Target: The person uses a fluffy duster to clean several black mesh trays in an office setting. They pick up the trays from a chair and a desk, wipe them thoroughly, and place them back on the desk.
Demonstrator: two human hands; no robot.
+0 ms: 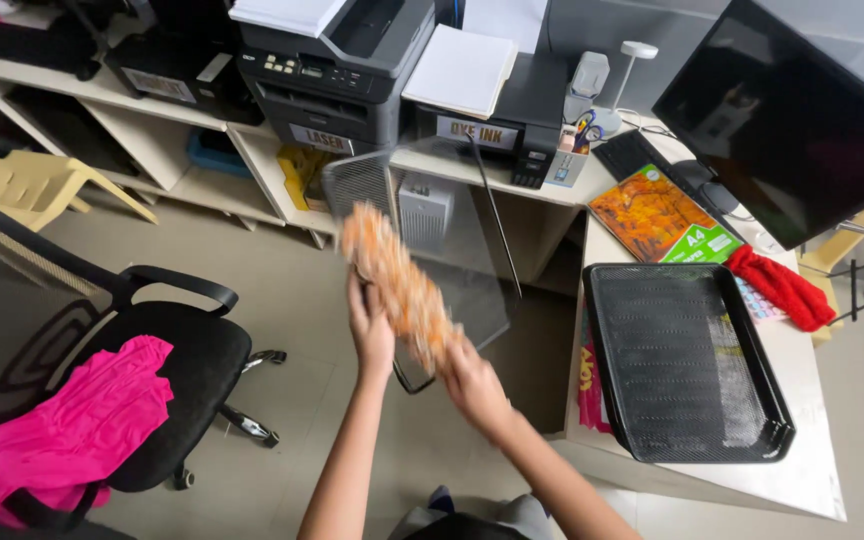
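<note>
I hold a black wire-mesh tray (457, 260) upright in the air in front of the desk; it is blurred by motion. My left hand (370, 328) grips its near edge from the left. My right hand (474, 385) is closed on the lower end of a fluffy orange duster (397, 275), which lies slanted across the tray's mesh face, its tip up near the tray's top left corner. Both forearms reach up from the bottom of the view.
A second black mesh tray (687, 440) lies on the white desk (812, 480) at right, beside an orange paper pack (652, 215), a red cloth (782, 288) and a monitor (802, 120). Printers (342, 80) stand on shelves behind. An office chair (182, 350) with pink cloth (72, 430) stands left.
</note>
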